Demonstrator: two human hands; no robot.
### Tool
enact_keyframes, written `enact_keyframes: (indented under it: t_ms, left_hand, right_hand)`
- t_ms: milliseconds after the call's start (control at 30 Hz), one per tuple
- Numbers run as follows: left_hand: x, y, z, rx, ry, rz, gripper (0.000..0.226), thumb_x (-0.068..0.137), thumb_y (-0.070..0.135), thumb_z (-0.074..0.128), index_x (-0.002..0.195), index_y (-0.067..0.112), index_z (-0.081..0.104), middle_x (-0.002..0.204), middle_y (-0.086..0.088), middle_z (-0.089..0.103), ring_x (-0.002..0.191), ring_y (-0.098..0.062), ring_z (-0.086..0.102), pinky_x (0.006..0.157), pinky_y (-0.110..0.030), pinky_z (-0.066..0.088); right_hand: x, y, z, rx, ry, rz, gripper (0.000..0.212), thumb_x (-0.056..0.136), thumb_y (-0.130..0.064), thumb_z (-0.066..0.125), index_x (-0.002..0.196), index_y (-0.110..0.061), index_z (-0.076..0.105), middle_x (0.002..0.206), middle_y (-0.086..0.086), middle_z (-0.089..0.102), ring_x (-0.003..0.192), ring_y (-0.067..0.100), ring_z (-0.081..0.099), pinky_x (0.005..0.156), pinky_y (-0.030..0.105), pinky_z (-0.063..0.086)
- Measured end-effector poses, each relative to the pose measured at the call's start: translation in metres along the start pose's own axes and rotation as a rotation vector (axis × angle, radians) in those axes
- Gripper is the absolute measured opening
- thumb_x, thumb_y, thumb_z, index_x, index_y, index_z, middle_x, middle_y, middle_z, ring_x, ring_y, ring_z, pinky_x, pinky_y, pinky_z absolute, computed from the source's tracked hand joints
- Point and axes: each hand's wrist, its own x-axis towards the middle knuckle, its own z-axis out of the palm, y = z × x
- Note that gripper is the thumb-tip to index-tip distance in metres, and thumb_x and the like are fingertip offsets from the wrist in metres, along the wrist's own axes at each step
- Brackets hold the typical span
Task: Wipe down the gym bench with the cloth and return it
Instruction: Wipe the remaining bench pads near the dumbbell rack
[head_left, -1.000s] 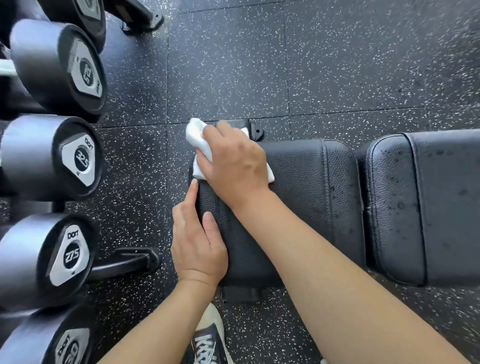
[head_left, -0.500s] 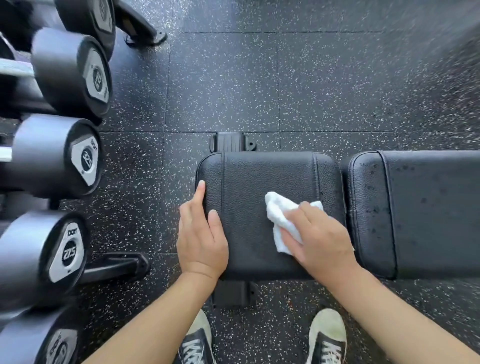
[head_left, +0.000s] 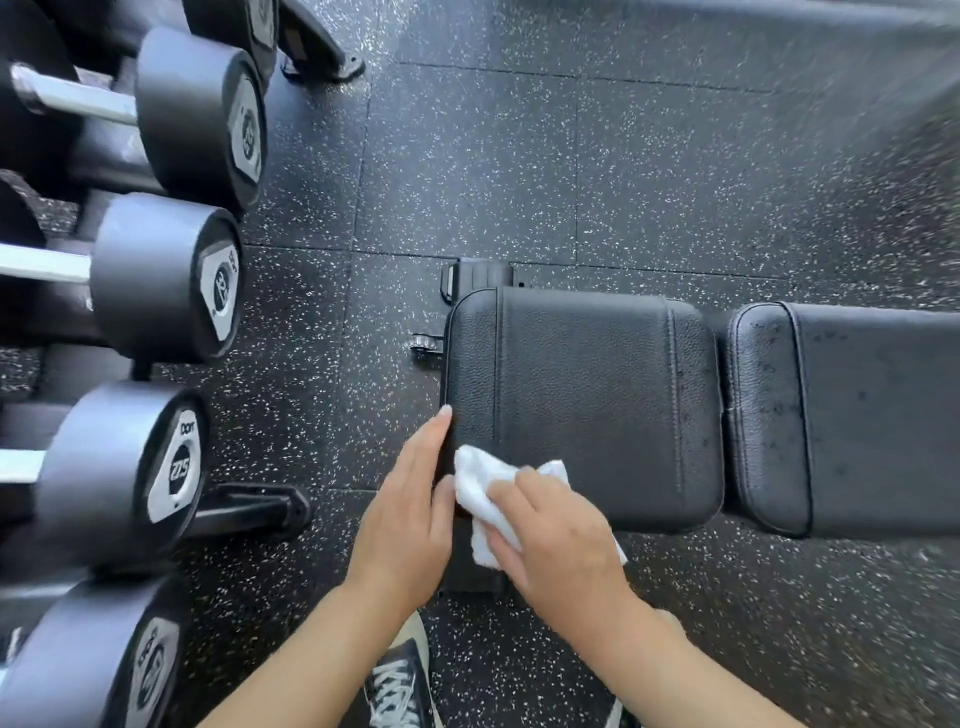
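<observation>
The black padded gym bench lies across the floor, its seat pad (head_left: 587, 395) in the middle and its back pad (head_left: 852, 415) to the right, speckled with droplets. My right hand (head_left: 556, 540) presses a crumpled white cloth (head_left: 480, 486) onto the seat pad's near left corner, fingers spread flat over it. My left hand (head_left: 410, 514) rests against the pad's left edge with straight fingers, right beside the cloth.
A rack of black dumbbells (head_left: 156, 280) stands close on the left, with a rack foot (head_left: 249, 512) sticking out toward the bench. The floor is speckled black rubber tile (head_left: 519, 156). My dark sneaker (head_left: 400, 680) stands below the bench end.
My right hand has swept the cloth from the pad's far left corner to its near right part, then left to the near left corner. My left hand stayed on the left edge.
</observation>
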Motion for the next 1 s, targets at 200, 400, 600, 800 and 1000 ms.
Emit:
enact_keyframes:
  t_ms: [200, 400, 600, 800, 1000]
  left_hand:
    - [-0.013, -0.01, 0.004, 0.025, -0.026, 0.0, 0.071, 0.108, 0.018, 0.047, 0.163, 0.048, 0.014, 0.169, 0.028, 0.019, 0.154, 0.008, 0.017, 0.127, -0.038, 0.029]
    - [-0.012, -0.005, 0.001, 0.023, -0.014, -0.034, 0.069, 0.107, 0.02, 0.05, 0.161, 0.049, 0.018, 0.165, 0.028, 0.028, 0.15, 0.002, 0.033, 0.122, -0.037, 0.037]
    - [-0.01, 0.001, -0.007, 0.035, -0.005, -0.08, 0.057, 0.104, 0.021, 0.058, 0.153, 0.042, 0.036, 0.154, 0.021, 0.047, 0.14, -0.004, 0.048, 0.116, -0.04, 0.043]
    - [-0.003, 0.016, -0.012, 0.162, -0.007, 0.035, 0.051, 0.1, 0.025, 0.062, 0.148, 0.028, 0.045, 0.164, 0.018, 0.026, 0.151, -0.003, 0.028, 0.123, -0.027, 0.028]
    - [0.043, 0.043, 0.001, 0.367, 0.066, 0.202, 0.052, 0.095, 0.016, 0.065, 0.145, 0.013, 0.052, 0.163, -0.007, 0.033, 0.152, -0.028, 0.03, 0.126, -0.049, 0.029]
  right_hand:
    - [0.048, 0.042, -0.004, -0.151, 0.039, -0.352, 0.01, 0.088, -0.025, 0.067, 0.085, -0.016, 0.064, 0.086, 0.004, 0.051, 0.072, 0.023, 0.05, 0.048, 0.036, 0.046]
    - [0.177, 0.054, 0.013, -0.22, 0.189, 0.154, 0.029, 0.097, -0.042, 0.057, 0.11, -0.016, 0.062, 0.097, 0.005, 0.06, 0.08, 0.029, 0.064, 0.055, 0.035, 0.043]
    - [0.068, 0.02, 0.018, -0.078, 0.062, -0.07, 0.015, 0.101, -0.03, 0.054, 0.092, -0.018, 0.058, 0.087, 0.004, 0.055, 0.074, 0.025, 0.055, 0.058, 0.038, 0.048]
    - [-0.004, 0.083, -0.03, -0.052, -0.126, -0.436, 0.015, 0.096, -0.027, 0.064, 0.086, -0.016, 0.066, 0.082, 0.001, 0.05, 0.069, 0.021, 0.046, 0.057, 0.033, 0.041]
    - [0.087, 0.155, -0.043, -0.2, 0.159, 0.165, 0.03, 0.098, -0.043, 0.054, 0.108, -0.017, 0.065, 0.093, 0.003, 0.057, 0.083, 0.031, 0.063, 0.058, 0.038, 0.048]
